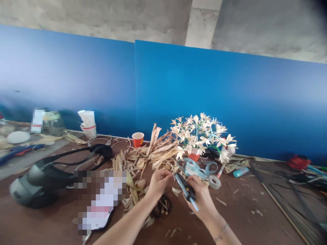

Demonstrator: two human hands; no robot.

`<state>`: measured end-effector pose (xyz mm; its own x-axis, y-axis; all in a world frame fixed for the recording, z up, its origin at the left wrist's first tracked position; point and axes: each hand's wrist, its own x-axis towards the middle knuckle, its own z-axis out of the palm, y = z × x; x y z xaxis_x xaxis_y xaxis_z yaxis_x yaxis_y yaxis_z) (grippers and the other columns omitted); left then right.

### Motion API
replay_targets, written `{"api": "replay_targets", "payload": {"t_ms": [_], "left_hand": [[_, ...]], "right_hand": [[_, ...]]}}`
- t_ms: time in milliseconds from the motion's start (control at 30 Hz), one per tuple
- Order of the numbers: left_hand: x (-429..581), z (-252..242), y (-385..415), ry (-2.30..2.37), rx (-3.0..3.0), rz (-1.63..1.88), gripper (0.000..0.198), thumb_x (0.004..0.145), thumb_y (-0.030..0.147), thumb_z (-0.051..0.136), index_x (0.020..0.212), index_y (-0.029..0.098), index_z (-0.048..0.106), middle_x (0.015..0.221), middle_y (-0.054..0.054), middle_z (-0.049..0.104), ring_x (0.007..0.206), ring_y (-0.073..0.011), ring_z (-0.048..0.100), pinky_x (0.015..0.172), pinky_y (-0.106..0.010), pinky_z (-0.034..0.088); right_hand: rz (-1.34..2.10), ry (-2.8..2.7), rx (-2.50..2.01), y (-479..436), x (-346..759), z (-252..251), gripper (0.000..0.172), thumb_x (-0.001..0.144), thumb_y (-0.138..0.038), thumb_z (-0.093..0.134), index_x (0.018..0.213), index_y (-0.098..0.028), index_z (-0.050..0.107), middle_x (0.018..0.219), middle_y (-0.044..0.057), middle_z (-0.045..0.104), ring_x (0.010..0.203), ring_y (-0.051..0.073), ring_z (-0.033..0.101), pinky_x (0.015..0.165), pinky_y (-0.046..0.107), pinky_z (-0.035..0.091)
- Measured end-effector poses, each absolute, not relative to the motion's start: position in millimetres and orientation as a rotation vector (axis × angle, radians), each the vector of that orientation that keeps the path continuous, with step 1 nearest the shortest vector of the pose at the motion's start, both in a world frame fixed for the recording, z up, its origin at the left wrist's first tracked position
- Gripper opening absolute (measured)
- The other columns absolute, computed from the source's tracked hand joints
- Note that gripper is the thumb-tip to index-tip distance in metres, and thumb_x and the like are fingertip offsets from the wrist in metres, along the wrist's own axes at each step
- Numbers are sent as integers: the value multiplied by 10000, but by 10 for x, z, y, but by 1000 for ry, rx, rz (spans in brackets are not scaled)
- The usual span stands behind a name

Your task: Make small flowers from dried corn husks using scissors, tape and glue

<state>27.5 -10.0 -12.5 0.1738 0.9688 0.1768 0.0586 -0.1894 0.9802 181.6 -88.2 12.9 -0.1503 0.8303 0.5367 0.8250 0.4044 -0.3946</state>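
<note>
In my right hand (pixel 200 194) is a black glue gun (pixel 184 186), with a pale glue stick poking out of its near end. The gun's far end points toward my left hand (pixel 159 183), whose thumb and finger are pinched together. Thin pale husk pieces (pixel 174 168) show beside those fingertips, but I cannot make out exactly what they grip. Just beyond my hands, a bunch of cream husk flowers (pixel 201 134) on green stems stands in a red and white paper cup (pixel 194 156). Black-handled scissors (pixel 162 206) lie under my left wrist.
Dried corn husks (pixel 158 149) are heaped behind my left hand. Blue ribbon (pixel 195 168) and a tape roll (pixel 215 182) lie beyond my right hand. A red paper cup (pixel 138 139) stands at the back. A black headset (pixel 43 180) and a blurred-out phone (pixel 103 204) are at left.
</note>
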Motion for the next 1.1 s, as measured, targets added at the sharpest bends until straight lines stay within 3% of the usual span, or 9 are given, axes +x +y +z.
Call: {"api": "replay_targets", "payload": {"t_ms": [800,1100], "left_hand": [[273,-123,-95,1047,1506,1186,240,661,366,604,631,137,669,633,-32,634,639,-168,571,601,-246,429],[246,-147,-100,1046,1854,1292,88,685,191,569,654,171,649,741,-43,642,774,-192,566,754,-311,422]], "right_hand": [[41,-1963,-1430,-897,1845,124,95,718,-110,507,695,-194,467,770,33,502,675,153,515,618,250,410],[117,-2046,-1312,-966,1802,290,124,688,-81,502,704,-194,451,731,19,499,639,139,491,576,232,381]]}}
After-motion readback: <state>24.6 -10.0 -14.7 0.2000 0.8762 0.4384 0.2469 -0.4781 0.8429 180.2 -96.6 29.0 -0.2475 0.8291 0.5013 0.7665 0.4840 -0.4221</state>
